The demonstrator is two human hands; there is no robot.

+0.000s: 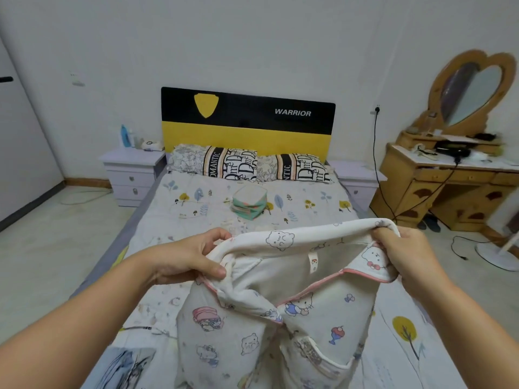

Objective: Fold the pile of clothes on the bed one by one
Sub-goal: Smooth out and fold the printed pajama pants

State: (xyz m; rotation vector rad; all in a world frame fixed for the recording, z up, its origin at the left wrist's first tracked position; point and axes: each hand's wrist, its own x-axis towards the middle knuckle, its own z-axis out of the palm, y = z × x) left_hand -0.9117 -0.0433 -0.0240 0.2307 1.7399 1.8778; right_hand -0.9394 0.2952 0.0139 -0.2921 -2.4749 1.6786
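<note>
A white pajama top point(297, 276) with cartoon prints and pink piping hangs in the air over the near end of the bed point(196, 217). My left hand point(191, 256) grips its left shoulder at the collar. At the other shoulder my right hand point(407, 254) pinches the fabric. The collar faces me with a small label showing inside. Its lower part drops out of view at the bottom. Further up the bed lies a small stack of folded clothes point(249, 202), green and white. Another printed garment point(126, 366) lies at the lower left.
Two patterned pillows point(250, 167) lean on the black and yellow headboard point(247, 119). White nightstands point(132, 175) flank the bed. A wooden dressing table point(449, 189) with a heart mirror stands at the right, with a cable and a fan base point(497, 254) on the floor.
</note>
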